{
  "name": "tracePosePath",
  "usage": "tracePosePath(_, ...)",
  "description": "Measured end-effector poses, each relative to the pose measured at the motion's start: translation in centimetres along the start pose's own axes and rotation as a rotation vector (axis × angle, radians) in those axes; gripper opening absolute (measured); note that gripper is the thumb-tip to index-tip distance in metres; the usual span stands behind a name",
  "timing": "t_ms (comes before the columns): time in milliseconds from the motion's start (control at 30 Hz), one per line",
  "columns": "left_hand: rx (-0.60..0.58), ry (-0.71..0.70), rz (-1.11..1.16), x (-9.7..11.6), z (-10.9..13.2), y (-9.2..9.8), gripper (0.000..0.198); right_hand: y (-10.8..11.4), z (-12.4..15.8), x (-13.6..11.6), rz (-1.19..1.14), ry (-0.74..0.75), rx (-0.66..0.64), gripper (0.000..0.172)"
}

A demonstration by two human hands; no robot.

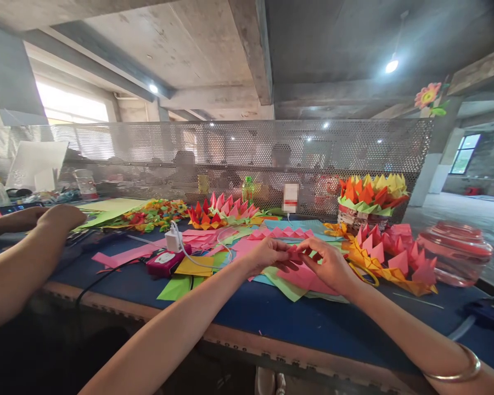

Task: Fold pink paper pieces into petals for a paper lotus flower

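Note:
Both my hands meet above the table, pinching a small piece of red-pink folded paper [295,253] between them. My left hand [269,257] grips its left side, and my right hand [327,266] holds the other side with thumb and fingertips. Beneath them lie loose sheets of pink paper [307,281] and green paper [288,286]. Just beyond is a row of pink folded points [280,233]. To the right of my right hand sits a strip of pink points [407,258] with a yellow-orange folded base [389,272]. The fingers partly hide the held paper.
A co-worker's arms [24,258] reach in from the left. A purple power strip [167,262] with a white charger [174,241] and cables stands left of my hands. A pink plastic jar [455,255] and a basket of folded paper [372,200] stand right. A perforated metal screen [251,148] runs behind.

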State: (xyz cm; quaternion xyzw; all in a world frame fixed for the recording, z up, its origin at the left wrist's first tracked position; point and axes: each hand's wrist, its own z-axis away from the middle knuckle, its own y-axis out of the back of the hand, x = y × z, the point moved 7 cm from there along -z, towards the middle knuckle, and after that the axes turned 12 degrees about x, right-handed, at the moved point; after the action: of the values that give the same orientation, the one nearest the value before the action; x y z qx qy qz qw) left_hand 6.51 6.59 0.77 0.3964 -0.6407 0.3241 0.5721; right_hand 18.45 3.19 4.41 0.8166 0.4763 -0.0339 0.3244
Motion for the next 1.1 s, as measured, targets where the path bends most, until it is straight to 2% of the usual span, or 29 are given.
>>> tracePosePath(267, -0.056, 0.079, 0.152, -0.2, 0.0, -0.1, 0.034, 0.2, -0.1, -0.4, -0.083, 0.042, -0.004, 0.021)
tracePosePath(467, -0.05, 0.123, 0.205, -0.1, 0.2, -0.3, 0.027, 0.4, -0.2, -0.5, -0.052, 0.058, -0.01, 0.021)
tracePosePath(933, -0.067, 0.114, 0.238, -0.1, 0.1, -0.5, 0.025, 0.7, -0.4, -1.1, -0.033, 0.112, -0.006, 0.021)
tracePosePath(1100, -0.036, 0.13, 0.235, -0.1, 0.1, -0.3, 0.027, 0.5, -0.5, -1.1, -0.081, 0.094, -0.023, 0.022)
